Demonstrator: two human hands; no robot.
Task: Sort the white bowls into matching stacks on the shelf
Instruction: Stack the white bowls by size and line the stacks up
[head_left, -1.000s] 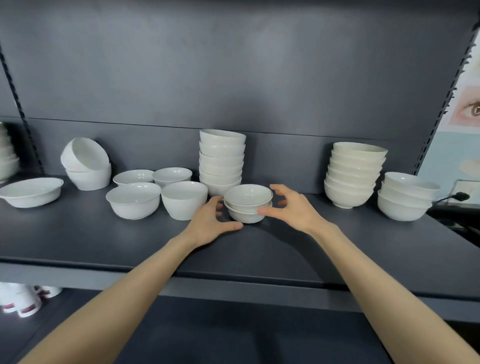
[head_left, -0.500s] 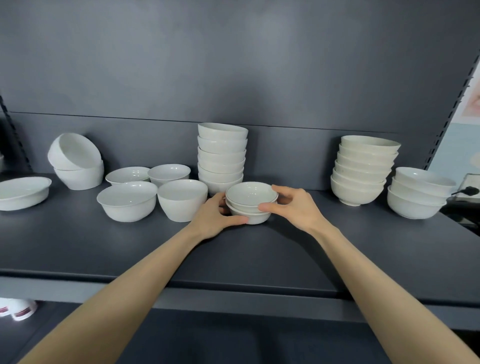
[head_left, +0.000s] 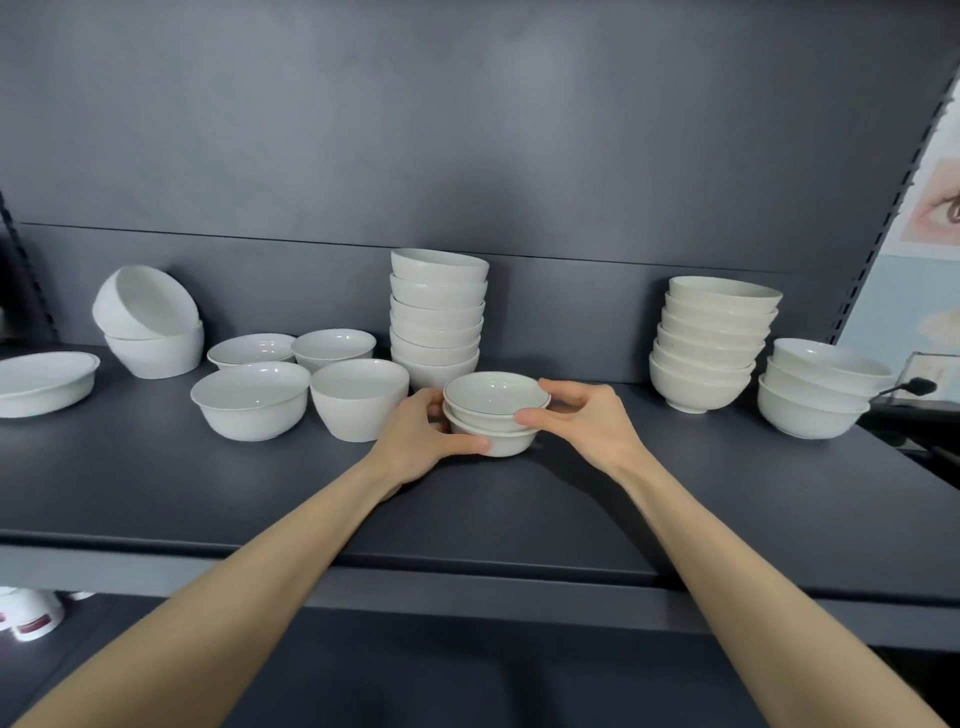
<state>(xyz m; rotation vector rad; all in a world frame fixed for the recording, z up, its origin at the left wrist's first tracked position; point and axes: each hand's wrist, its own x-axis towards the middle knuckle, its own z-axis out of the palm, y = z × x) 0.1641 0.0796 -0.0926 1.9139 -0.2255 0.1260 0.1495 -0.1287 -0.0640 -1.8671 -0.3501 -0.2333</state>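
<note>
Two small white bowls nested as a pair (head_left: 493, 415) sit on the dark shelf (head_left: 519, 509) at the centre. My left hand (head_left: 421, 441) grips the lower bowl from the left, thumb along its base. My right hand (head_left: 582, 421) pinches the rim of the upper bowl from the right. Right behind stands a tall stack of white bowls (head_left: 436, 317). Another tall stack (head_left: 711, 343) stands to the right, with a short stack of wider bowls (head_left: 815, 389) beside it.
Left of centre stand loose bowls: a wide bowl (head_left: 252, 400), a deep bowl (head_left: 358, 397), two shallow bowls (head_left: 291, 351) behind. Further left a tilted bowl rests in another (head_left: 150, 322), and an oval dish (head_left: 44, 382) lies at the edge. A black cable plug (head_left: 914, 387) is at far right.
Both hands have closed in on the nested pair: a second ago they hovered open beside it, now they grip it on either side. The view has shifted slightly.
</note>
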